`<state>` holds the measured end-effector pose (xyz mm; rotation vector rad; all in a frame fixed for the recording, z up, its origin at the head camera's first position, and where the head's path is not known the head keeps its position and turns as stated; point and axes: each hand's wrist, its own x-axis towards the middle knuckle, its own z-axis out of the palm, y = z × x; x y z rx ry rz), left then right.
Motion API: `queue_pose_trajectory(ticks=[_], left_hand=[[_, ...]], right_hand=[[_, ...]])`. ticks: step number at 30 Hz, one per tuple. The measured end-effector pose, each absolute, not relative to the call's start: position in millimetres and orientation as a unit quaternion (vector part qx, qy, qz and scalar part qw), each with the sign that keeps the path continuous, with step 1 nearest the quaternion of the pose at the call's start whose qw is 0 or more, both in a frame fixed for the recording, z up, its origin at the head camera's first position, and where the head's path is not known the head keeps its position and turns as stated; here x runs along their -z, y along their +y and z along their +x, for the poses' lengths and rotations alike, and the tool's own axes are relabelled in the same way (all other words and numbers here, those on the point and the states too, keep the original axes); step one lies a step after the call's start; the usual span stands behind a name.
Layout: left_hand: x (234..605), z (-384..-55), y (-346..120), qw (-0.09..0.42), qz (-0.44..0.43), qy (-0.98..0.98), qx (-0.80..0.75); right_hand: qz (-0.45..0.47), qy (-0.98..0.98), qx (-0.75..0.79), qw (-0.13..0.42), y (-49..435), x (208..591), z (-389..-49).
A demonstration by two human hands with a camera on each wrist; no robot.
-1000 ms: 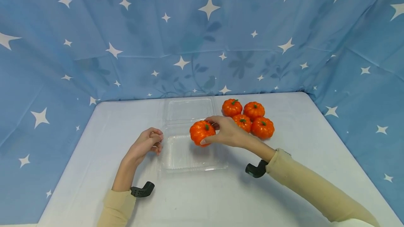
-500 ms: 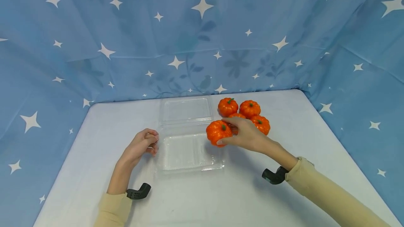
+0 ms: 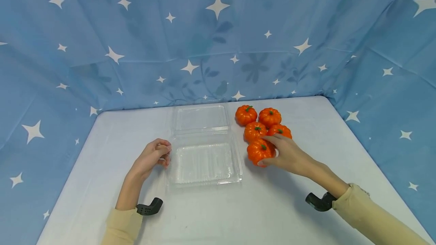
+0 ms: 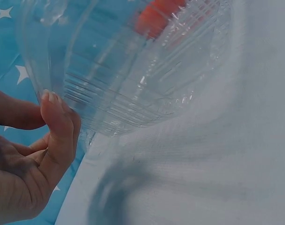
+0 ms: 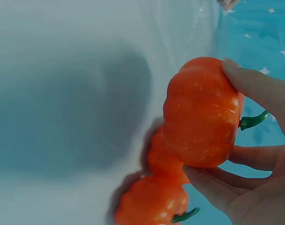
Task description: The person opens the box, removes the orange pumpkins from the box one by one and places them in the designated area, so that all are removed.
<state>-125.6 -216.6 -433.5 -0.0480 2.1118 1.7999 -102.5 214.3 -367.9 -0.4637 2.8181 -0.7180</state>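
Note:
My right hand (image 3: 289, 156) grips a small orange toy pumpkin (image 3: 259, 153) with a green stem, thumb on one side and fingers on the other. In the right wrist view the held pumpkin (image 5: 203, 112) appears lifted, its shadow cast on the white cloth. At the left side of a clear plastic hinged container (image 3: 204, 182), my left hand (image 3: 150, 158) pinches the rim between thumb and finger, as the left wrist view shows on the container wall (image 4: 109, 93). The container lies unfolded, its lid (image 3: 202, 118) toward the back; no pumpkin is inside.
Several more orange pumpkins (image 3: 246, 115) sit clustered right of the lid, just behind the held one. White cloth covers the table (image 3: 211, 218). A blue star-patterned curtain (image 3: 153, 48) hangs along the back and sides.
My right hand has carried the pumpkin rightward, from above the container to beside it, in front of the cluster. The left hand stays at the container's rim. The head view has shifted slightly.

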Motion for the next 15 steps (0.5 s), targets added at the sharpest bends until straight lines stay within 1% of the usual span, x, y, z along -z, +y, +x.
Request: queue_pose_trajectory(ticks=[4, 10, 15], left_hand=[[432, -126, -216, 0.176, -0.020, 0.750, -0.637], [431, -124, -216, 0.176, -0.024, 0.758, -0.628], [430, -123, -215, 0.180, -0.026, 0.763, -0.621]], right_hand=[[-0.152, 0.954, 0.240, 0.096, 224, 376, -104], [-0.129, 0.959, 0.226, 0.112, 230, 393, -107], [-0.116, 0.965, 0.212, 0.104, 232, 399, -106]])
